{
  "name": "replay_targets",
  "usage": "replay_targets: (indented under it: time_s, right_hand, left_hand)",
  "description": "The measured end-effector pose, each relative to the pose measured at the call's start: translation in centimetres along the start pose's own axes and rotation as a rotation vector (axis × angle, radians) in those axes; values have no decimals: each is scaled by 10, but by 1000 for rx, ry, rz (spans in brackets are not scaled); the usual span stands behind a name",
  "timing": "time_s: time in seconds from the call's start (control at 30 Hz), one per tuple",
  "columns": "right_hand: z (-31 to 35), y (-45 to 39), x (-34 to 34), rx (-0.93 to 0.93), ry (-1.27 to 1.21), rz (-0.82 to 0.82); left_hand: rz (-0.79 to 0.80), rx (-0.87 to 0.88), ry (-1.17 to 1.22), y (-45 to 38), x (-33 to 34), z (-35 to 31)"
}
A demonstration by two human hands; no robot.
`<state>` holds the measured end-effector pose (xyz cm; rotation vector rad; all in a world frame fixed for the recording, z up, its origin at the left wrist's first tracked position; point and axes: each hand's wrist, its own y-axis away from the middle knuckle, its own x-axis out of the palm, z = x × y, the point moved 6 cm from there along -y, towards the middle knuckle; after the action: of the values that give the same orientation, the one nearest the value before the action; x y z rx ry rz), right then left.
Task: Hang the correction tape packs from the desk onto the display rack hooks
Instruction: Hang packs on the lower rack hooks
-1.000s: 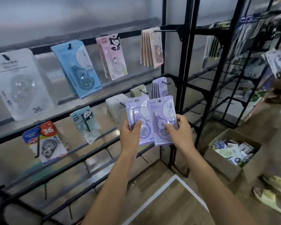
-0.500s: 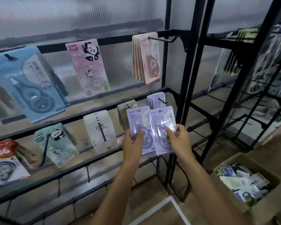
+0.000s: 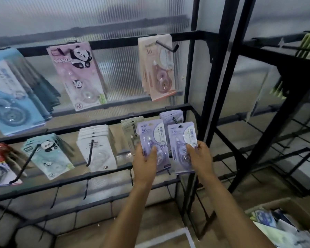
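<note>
Black metal display rack [image 3: 200,111] fills the space ahead of your two raised hands.

Down to the right of your right forearm, a cardboard box [image 3: 268,205] holds a loose heap of packets, too jumbled to count. You hold two lilac correction tape packs upright, long axis vertical, printed fronts toward you: your left hand [image 3: 145,163] grips the left pack [image 3: 150,138], your right hand [image 3: 200,156] grips the right pack [image 3: 182,138]. Just behind them, matching lilac packs [image 3: 172,116] hang on a hook.
</note>
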<state>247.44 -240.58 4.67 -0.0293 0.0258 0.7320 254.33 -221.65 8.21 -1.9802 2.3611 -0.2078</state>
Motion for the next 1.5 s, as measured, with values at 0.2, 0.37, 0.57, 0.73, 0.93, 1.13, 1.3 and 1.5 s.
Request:
replay_targets:
  time_s: [0.2, 0.37, 0.57, 0.73, 0.93, 1.13, 1.3, 1.5]
  right_hand:
    - [-6, -17, 2, 12, 48, 32]
    - [-5, -35, 15, 2, 190, 24]
    - [-3, -61, 35, -53, 304, 97]
    - [-9, -64, 37, -127, 310, 134]
    - [-23, -78, 29, 151, 44, 107]
    - [-32, -84, 20, 147, 54, 153]
    - [-34, -87, 20, 40, 154, 172]
    - [-34, -88, 17, 85, 188, 140]
  left_hand:
    - [1, 19, -8, -1, 12, 3]
    - [13, -36, 14, -6, 19, 7]
    - [13, -123, 8, -10, 25, 17]
    - [123, -153, 12, -8, 43, 20]
    - [206, -192, 18, -9, 67, 27]
    - [172, -225, -23, -13, 74, 34]
    - [131, -227, -68, -17, 73, 41]
    - [156, -216, -178, -34, 78, 53]
